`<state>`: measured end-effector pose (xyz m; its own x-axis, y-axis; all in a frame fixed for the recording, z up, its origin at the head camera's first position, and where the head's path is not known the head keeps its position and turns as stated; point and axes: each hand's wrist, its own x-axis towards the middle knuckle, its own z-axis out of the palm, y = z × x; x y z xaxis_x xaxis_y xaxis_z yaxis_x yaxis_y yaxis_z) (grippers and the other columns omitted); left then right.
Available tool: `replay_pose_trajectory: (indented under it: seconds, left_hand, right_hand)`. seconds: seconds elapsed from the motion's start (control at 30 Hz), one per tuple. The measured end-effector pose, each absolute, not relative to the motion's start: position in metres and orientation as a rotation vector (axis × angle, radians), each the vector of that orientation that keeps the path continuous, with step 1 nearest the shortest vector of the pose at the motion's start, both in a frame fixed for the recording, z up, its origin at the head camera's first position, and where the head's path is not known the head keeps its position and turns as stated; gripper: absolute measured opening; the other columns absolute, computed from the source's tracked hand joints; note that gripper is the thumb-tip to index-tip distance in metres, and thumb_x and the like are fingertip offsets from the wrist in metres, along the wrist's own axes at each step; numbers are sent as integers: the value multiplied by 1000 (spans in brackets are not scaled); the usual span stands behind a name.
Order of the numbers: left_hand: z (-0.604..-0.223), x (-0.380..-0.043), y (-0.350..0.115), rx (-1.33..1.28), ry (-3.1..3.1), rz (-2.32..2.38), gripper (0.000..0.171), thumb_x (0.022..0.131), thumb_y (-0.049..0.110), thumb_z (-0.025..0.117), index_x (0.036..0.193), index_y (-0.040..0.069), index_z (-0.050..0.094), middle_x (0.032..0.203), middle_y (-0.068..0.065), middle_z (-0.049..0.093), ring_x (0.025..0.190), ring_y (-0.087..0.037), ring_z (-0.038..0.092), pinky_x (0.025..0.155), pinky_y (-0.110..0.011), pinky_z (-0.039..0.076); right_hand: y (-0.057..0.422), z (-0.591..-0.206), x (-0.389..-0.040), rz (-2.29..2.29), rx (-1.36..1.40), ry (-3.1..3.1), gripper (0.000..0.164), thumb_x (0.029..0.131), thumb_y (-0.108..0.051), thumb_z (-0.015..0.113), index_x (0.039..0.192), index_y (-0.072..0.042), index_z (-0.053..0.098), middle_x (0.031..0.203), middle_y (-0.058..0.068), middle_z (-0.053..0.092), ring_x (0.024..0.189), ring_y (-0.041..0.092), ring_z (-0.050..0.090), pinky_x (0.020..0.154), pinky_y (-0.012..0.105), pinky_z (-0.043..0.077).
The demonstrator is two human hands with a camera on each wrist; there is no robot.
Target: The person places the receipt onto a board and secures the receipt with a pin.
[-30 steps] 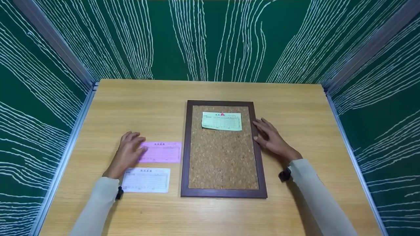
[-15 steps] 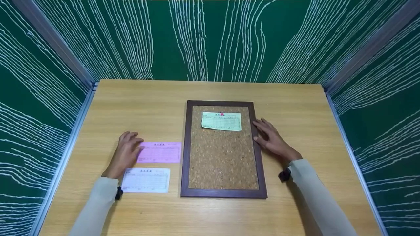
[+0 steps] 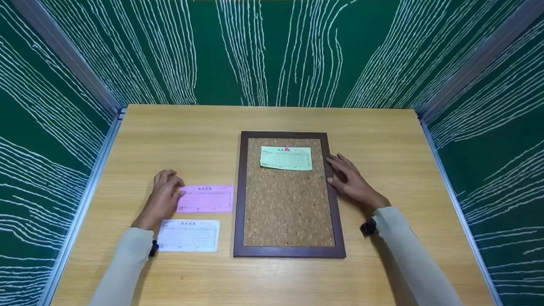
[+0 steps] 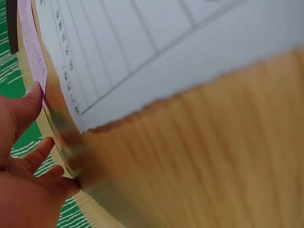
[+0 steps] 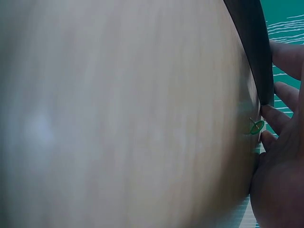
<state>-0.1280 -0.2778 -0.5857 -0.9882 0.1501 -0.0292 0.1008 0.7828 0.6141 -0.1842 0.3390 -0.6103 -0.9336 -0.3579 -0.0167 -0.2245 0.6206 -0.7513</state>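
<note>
My left hand (image 3: 163,197) is at the left end of a pink printed slip (image 3: 206,199). In the left wrist view its thumb (image 4: 34,95) touches the slip's edge, while the other fingers are loosely bent beside it. A white slip (image 3: 190,236) lies just below. My right hand (image 3: 352,180) rests its fingertips and thumb against the right side of a dark-framed corkboard (image 3: 289,208). A green slip (image 3: 286,158) is pinned near the board's top by a red pushpin (image 3: 287,149). Close to the right-hand fingers lies a green thumbtack (image 5: 257,127), point up.
The wooden table (image 3: 289,280) carries the board at its middle, with the loose slips along the board's left. Green walls (image 3: 280,51) with white wavy lines enclose the back and both sides. Metal rails (image 3: 83,197) run along the table's sides.
My left hand has slid slightly left along the pink slip, uncovering a little more of its left end. The right hand stays against the board's frame.
</note>
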Motion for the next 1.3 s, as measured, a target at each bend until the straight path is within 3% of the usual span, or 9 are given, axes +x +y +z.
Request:
replay_pose_trajectory:
  seconds: [0.3, 0.63, 0.9, 1.13, 1.3]
  left_hand:
    - [-584, -127, -278, 126, 2865, 1046, 9, 109, 1, 64, 117, 0, 67, 166, -20, 34, 158, -42, 24, 126, -60, 36]
    - [-582, -132, -277, 134, 2944, 1035, 9, 108, -4, 61, 110, -5, 70, 158, -29, 45, 153, -46, 32, 123, -62, 38]
    - [-583, -131, -274, 87, 2879, 1026, 15, 110, 7, 67, 122, -2, 70, 165, -23, 39, 157, -42, 28, 125, -60, 37]
    - [-584, -132, -275, 122, 2887, 1032, 8, 109, 4, 66, 114, -2, 69, 164, -22, 38, 156, -42, 28, 123, -59, 41]
    - [-585, -132, -276, 130, 2906, 1028, 8, 109, 0, 63, 110, -3, 70, 161, -24, 42, 156, -43, 28, 126, -60, 36]
  right_hand:
    - [339, -610, -184, -1172, -458, 2686, 70, 110, -30, 70, 171, -14, 41, 181, 16, 27, 170, 41, 7, 130, 74, 7]
    - [338, -610, -185, -1212, -457, 2661, 70, 110, -30, 69, 172, -16, 40, 181, 16, 26, 171, 39, 3, 131, 73, 3]
    - [340, -612, -184, -1197, -437, 2661, 70, 110, -30, 69, 172, -18, 40, 182, 13, 25, 171, 37, 3, 131, 73, 4]
    - [340, -611, -184, -1199, -427, 2651, 70, 110, -33, 70, 172, -20, 40, 183, 12, 24, 171, 38, 2, 130, 74, 5]
    - [340, -610, -183, -1202, -426, 2645, 70, 110, -33, 69, 172, -21, 40, 183, 11, 23, 171, 37, 2, 130, 74, 4]
